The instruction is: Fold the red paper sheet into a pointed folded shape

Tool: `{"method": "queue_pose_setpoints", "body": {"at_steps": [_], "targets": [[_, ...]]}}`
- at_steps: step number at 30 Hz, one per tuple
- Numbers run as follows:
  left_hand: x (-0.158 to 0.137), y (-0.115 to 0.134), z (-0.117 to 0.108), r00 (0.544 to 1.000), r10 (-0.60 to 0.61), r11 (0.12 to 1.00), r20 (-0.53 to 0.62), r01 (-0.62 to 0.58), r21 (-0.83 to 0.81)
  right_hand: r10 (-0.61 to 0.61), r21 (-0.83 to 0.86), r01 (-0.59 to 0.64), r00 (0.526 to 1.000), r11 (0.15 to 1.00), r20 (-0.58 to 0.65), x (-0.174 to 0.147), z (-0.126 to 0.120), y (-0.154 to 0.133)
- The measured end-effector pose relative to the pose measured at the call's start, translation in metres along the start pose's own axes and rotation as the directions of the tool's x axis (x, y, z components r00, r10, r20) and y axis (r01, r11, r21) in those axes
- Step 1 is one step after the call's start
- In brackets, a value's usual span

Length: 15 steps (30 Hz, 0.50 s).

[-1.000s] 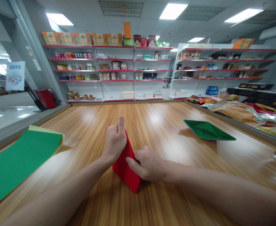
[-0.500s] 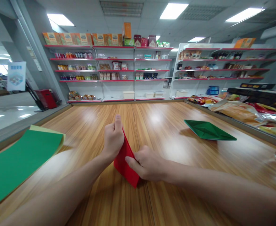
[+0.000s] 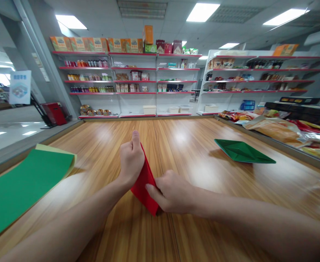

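A folded red paper (image 3: 145,182) stands on edge on the wooden table (image 3: 192,153), held between both hands. My left hand (image 3: 131,160) grips its far upper end, thumb pointing up along the fold. My right hand (image 3: 170,191) pinches its near lower part, fingers closed on the right face. Much of the paper is hidden behind the two hands.
A folded green paper boat (image 3: 241,151) lies on the table to the right. Flat sheets of green paper (image 3: 23,185) over a yellow one rest at the left edge. Snack packets (image 3: 280,129) fill a bin on the right. Store shelves (image 3: 127,83) stand beyond the table.
Both hands have lifted and drawn the red paper slightly away from me; the left thumb has slid a little along the top fold. The green papers have not moved.
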<state>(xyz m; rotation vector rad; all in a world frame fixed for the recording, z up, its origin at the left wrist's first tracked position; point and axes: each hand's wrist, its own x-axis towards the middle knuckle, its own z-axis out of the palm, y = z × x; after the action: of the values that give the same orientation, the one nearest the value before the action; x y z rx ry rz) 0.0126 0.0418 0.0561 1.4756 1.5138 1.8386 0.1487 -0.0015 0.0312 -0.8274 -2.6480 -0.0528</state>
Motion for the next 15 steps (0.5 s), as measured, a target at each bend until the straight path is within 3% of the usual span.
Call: {"method": "queue_pose_setpoints", "body": {"at_steps": [2,7,9,11,15], "targets": [[0.004,-0.003,0.000,1.000,-0.024,1.000,-0.010,0.024,-0.019,-0.044,0.015,0.043,0.998,0.999,0.051,0.001,-0.003,-0.001],[0.003,-0.010,0.006,0.973,-0.173,0.972,0.152,0.194,-0.133,-0.197,0.198,0.173,0.975,0.965,0.106,-0.001,-0.007,0.001],[0.001,-0.011,0.006,0.973,-0.188,0.973,0.133,0.203,-0.107,-0.125,0.256,0.105,0.990,0.961,0.063,-0.002,-0.005,0.003],[-0.002,-0.014,0.005,0.983,-0.156,0.987,0.096,0.159,-0.028,0.024,0.316,-0.030,0.999,0.948,0.022,-0.001,-0.002,0.007],[-0.010,-0.019,0.007,0.988,-0.011,0.991,0.151,-0.009,0.132,0.276,0.443,-0.243,0.961,0.863,-0.011,0.004,0.002,0.016]]}}
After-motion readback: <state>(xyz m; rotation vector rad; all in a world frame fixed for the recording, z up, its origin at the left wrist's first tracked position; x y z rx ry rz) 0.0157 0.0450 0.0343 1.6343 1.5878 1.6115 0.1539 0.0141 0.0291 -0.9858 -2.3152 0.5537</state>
